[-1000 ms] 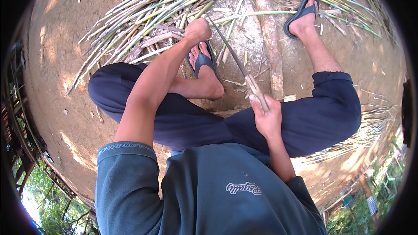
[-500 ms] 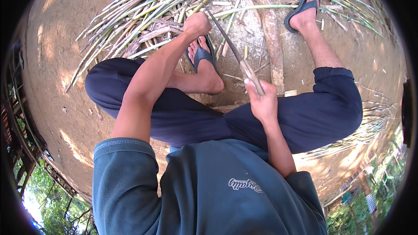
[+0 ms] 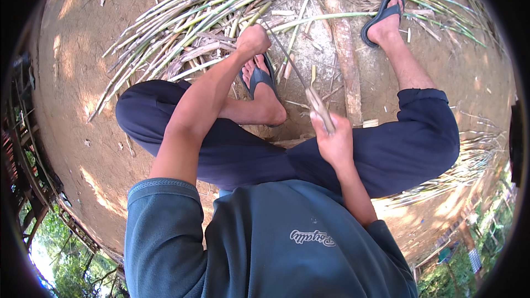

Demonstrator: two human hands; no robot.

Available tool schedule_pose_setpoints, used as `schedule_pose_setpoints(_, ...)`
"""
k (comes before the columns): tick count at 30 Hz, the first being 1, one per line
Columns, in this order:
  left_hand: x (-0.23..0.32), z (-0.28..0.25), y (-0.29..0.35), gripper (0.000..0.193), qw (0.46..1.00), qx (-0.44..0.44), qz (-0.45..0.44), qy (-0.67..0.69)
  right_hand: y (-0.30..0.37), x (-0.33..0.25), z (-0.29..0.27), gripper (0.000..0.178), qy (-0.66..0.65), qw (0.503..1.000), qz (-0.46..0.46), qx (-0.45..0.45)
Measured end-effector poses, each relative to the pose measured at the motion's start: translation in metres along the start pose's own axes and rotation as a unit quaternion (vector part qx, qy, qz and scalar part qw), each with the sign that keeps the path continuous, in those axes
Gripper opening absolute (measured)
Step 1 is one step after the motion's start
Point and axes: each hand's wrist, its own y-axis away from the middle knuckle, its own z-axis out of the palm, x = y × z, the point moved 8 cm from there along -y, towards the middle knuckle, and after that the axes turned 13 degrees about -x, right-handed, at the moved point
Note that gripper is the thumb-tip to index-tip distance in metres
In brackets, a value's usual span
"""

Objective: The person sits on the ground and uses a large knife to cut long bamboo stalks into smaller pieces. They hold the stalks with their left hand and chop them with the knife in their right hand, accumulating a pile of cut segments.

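Note:
My right hand (image 3: 334,142) is closed round the pale wooden handle of a long knife (image 3: 301,77). Its narrow dark blade slants up and left, the tip close by my left hand (image 3: 253,40). That hand is a fist, just above my left foot in its dark flip-flop (image 3: 260,74). A greenish-brown cane stalk (image 3: 259,13) comes out of the top of the fist; the gripped part is hidden by the fingers. Beyond the fist, a long green stalk (image 3: 326,16) runs rightward across a log (image 3: 345,58).
A heap of long green and brown stalks (image 3: 182,22) curves across the far side. Dry husks (image 3: 201,49) and short cut pieces lie between my feet. My right foot (image 3: 383,25) is beyond the log. More stalks (image 3: 464,160) lie behind my right knee, on bare earth.
The knife blade has turned and looks thinner, seen more edge-on. Both hands sit slightly lower in the picture, as the whole view has shifted a little. Both grips look the same.

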Motion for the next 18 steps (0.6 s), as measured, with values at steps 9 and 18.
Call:
schedule_pose_setpoints(9, 0.035, -0.008, 0.011, 0.026, 0.999, -0.033, 0.031, -0.014, -0.02, 0.001, -0.005, 0.028, 0.028, 0.999, -0.025, 0.028)
schedule_pose_setpoints(18, 0.018, -0.026, 0.036, 0.023, 0.999, 0.025, -0.028, 0.013, -0.016, 0.018, -0.005, 0.032, 0.011, 0.995, -0.049, 0.083)
